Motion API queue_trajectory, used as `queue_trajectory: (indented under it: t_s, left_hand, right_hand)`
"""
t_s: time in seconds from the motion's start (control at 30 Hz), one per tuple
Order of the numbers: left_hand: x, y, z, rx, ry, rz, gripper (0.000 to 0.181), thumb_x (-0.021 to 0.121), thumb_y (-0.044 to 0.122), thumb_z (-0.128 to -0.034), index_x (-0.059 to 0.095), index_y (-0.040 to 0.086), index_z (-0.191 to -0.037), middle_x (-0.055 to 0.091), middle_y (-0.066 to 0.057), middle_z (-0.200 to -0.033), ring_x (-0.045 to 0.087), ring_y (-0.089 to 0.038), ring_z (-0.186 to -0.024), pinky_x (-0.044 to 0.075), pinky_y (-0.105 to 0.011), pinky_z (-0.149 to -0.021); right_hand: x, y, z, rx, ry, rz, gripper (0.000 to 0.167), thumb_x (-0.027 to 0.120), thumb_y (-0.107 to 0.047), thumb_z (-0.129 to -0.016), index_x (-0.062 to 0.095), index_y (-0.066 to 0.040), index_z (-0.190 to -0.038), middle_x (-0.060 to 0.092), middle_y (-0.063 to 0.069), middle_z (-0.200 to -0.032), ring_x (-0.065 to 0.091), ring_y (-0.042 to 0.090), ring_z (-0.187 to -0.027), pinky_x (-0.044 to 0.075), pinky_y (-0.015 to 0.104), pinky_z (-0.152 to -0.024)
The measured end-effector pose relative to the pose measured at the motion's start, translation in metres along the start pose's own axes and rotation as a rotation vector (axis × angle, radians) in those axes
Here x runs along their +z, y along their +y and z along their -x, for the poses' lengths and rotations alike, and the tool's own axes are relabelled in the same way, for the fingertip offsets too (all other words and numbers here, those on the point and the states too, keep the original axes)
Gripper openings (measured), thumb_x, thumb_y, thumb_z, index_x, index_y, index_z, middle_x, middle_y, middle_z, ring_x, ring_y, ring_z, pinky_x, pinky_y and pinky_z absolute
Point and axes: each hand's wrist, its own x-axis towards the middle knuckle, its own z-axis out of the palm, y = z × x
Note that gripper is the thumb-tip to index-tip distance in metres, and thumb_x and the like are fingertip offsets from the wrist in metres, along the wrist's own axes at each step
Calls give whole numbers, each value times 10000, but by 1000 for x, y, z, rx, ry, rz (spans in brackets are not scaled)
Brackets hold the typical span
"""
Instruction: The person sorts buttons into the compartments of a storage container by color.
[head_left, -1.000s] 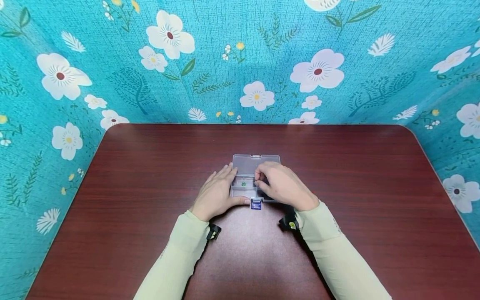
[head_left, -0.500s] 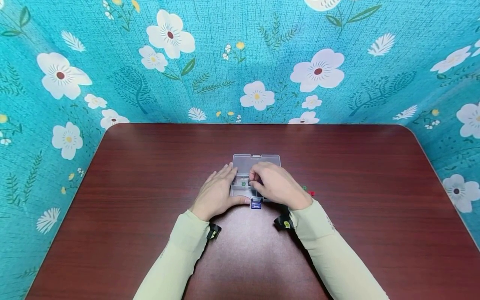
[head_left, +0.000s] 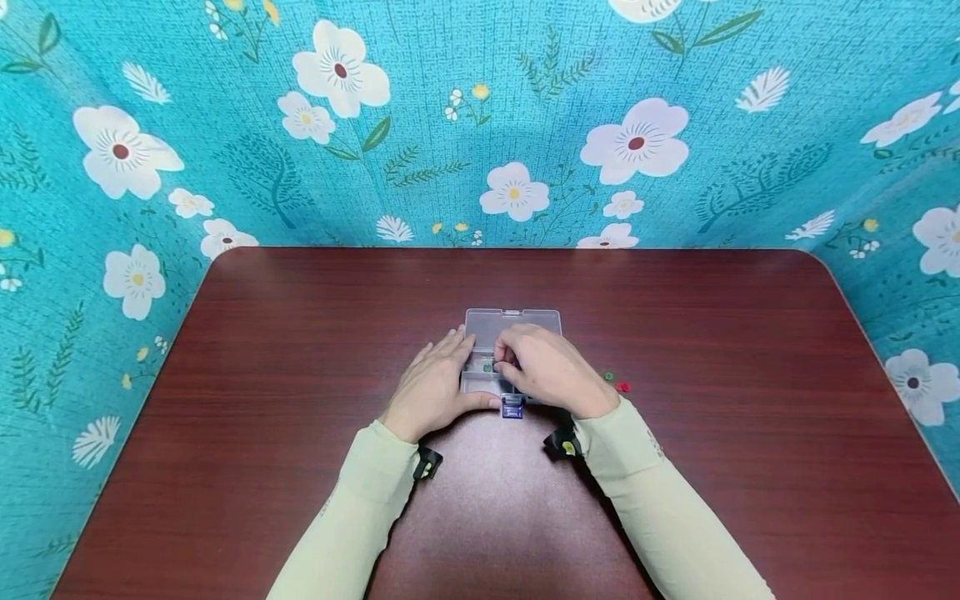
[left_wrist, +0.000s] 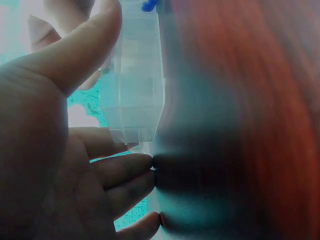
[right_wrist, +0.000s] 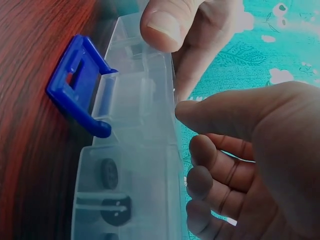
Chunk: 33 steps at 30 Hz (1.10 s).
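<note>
In the head view, a clear plastic compartment box [head_left: 487, 382] stands with its lid [head_left: 487, 327] raised at the back and its blue latch [head_left: 512, 407] folded down at the front. My left hand [head_left: 435, 387] lies along its left side, fingers fairly straight, thumb against the front wall. My right hand [head_left: 551, 371] reaches over the box with curled fingers, thumb and index fingertips at the back left compartment. Whether they pinch anything is hidden. A small green button [head_left: 487, 367] lies in that compartment. Dark round buttons [right_wrist: 116, 210] show through the front wall in the right wrist view.
Red buttons [head_left: 622, 387] and a green button [head_left: 609, 377] lie on the brown table [head_left: 750, 400] right of the box, near my right wrist. A blue flowered cloth [head_left: 450, 125] hangs behind the table's back edge.
My right hand has moved left over the box, from the right compartments to the back left one. The red and green buttons on the table have come into sight. My left hand stays put.
</note>
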Motion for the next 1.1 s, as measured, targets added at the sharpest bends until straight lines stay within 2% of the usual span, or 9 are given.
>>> queue_trajectory:
  t_s: [0.6,0.93,1.1]
  left_hand:
    - [0,0,0,-5,-1,8,1026,749,633,-800,379,30,-1543,305,-144,-1616,251,-240,-1508,192,-470,-1223]
    - [0,0,1,2,9,8,1022,757,624,-800,388,19,-1536,322,-155,-1606,259,-250,-1505,200,-476,-1220]
    - [0,0,1,0,15,12,1022,762,625,-793,396,24,-1534,317,-161,-1607,269,-264,-1500,201,-483,-1219]
  right_hand:
    - [1,-1,-2,13,-25,11,95,688,-163,-935,633,-177,-858,570,-72,-813,528,122,-753,481,310,-672]
    - [-3,0,5,-29,13,-10,57,694,-158,-933,649,-164,-899,591,-73,-835,547,117,-792,496,318,-714]
    - [-9,1,10,-33,32,-17,50,701,-157,-932,653,-162,-919,596,-74,-842,551,107,-796,499,308,-693]
